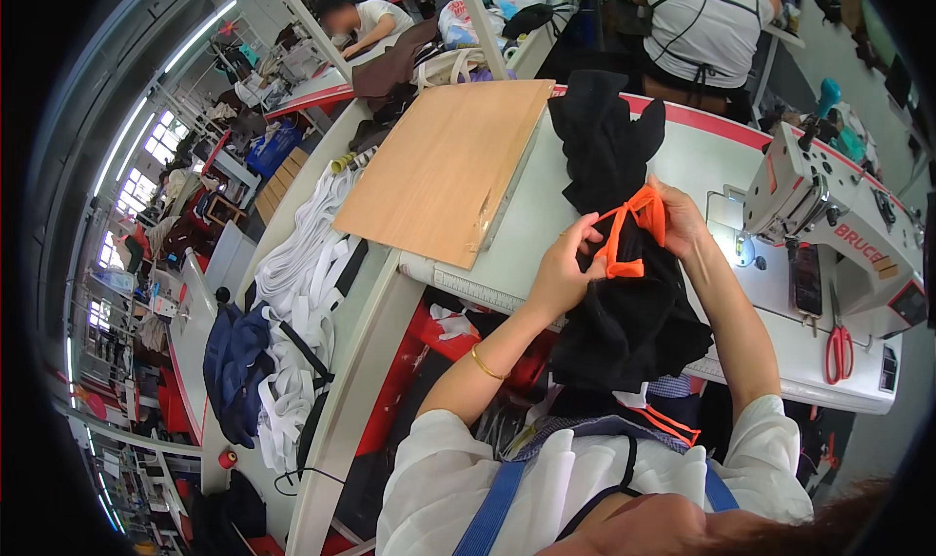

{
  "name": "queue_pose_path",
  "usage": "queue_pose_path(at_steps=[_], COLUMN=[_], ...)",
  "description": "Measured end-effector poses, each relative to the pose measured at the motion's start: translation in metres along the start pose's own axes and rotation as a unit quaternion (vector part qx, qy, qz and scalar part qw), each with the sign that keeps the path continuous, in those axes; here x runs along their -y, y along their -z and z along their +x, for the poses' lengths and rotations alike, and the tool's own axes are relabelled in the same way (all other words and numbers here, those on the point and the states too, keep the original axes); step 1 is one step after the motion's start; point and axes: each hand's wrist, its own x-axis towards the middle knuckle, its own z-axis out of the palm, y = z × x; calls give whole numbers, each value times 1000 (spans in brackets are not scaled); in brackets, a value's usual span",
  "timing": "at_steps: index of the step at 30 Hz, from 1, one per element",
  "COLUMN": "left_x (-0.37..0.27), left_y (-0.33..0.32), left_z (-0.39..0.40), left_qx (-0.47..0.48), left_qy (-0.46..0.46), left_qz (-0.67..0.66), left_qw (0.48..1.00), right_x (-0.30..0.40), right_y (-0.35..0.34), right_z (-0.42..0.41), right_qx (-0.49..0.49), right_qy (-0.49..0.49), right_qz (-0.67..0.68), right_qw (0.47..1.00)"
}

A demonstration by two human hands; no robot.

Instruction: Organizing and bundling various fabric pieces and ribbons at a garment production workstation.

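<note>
An orange fabric strip [618, 238] is looped and knotted around a gathered bundle of black cloth [621, 337]. My left hand [570, 267] pinches the strip on its left side, close to a hanging end. On the right, my right hand [676, 216] grips a loop of the same strip between thumb and fingers. The black cloth spreads above the tie onto the white sewing table [702, 136] and hangs below it over the table's front edge, toward my lap. Part of the knot is hidden by folds of the strip.
A Bruce sewing machine [826, 205] stands at right, its lamp lit. Near it lie a phone [807, 278] and red-handled scissors [839, 351]. A wooden board [453, 161] rests left of the cloth. White elastic bands [311, 256] fill the side trough. Two people work beyond.
</note>
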Motion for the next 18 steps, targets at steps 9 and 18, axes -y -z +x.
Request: queue_pose_path(at_steps=[9, 18], left_x=[-35, -9], left_y=[-10, -8], left_z=[52, 53], left_qx=[72, 14], left_qy=[-103, -31], left_qz=[247, 13], left_qw=[961, 999], right_x=[25, 23], right_y=[-4, -28], right_z=[-4, -40], right_qx=[173, 11], right_qy=[-145, 52], right_qz=[90, -235], right_qw=[970, 971])
